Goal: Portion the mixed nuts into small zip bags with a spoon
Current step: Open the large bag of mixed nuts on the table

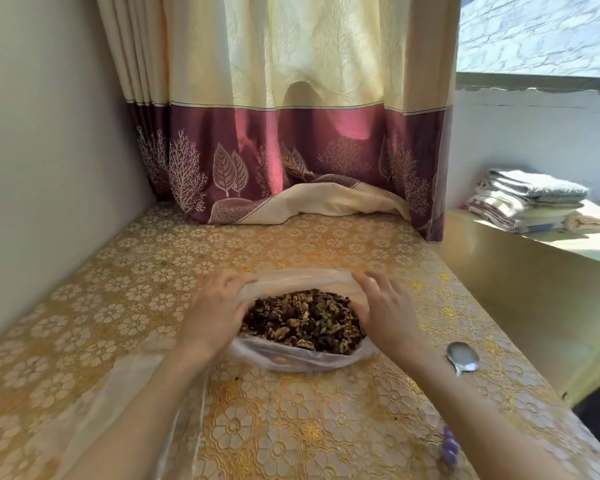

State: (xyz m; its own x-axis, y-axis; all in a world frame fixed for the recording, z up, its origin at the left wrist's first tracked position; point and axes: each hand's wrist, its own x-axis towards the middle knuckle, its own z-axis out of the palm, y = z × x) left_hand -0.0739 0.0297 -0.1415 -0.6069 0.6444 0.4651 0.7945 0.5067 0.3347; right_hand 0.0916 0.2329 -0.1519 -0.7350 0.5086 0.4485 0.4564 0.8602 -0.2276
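While the scooping is judged not yet begun, the scene is laid out as follows.

Big bag: a clear plastic bag [302, 358] is set on the bench [326, 427], its mouth rolled down and spread wide — probably so that a spoon can be dipped in without snagging the film.

Nuts: the mixed nuts [303, 322] are heaped inside that bag, filling it nearly to the rolled rim; walnut pieces and darker bits can be made out, the rest cannot be told apart.

Left hand: the left hand [212, 313] is laid on the left rim, fingers curled over the plastic; its grip is held on the bag edge.

Right hand: the right hand [383, 310] is set against the right rim, fingers spread and fairly straight; the grip is loose and wide, pressed on the film rather than pinched round it, as far as can be seen.

Reason for the hold: the rim is taken from both sides, it is judged, to widen and steady the opening.

Spoon: a metal spoon [463, 357] is left on the bench just right of the bag, near the right wrist — within easy reach, untouched.

Small bags: a flat clear sheet [125, 393], likely empty zip bags, is seen under the left forearm; nothing is in it.

Background: a curtain [291, 133] is draped onto the far end of the bench.
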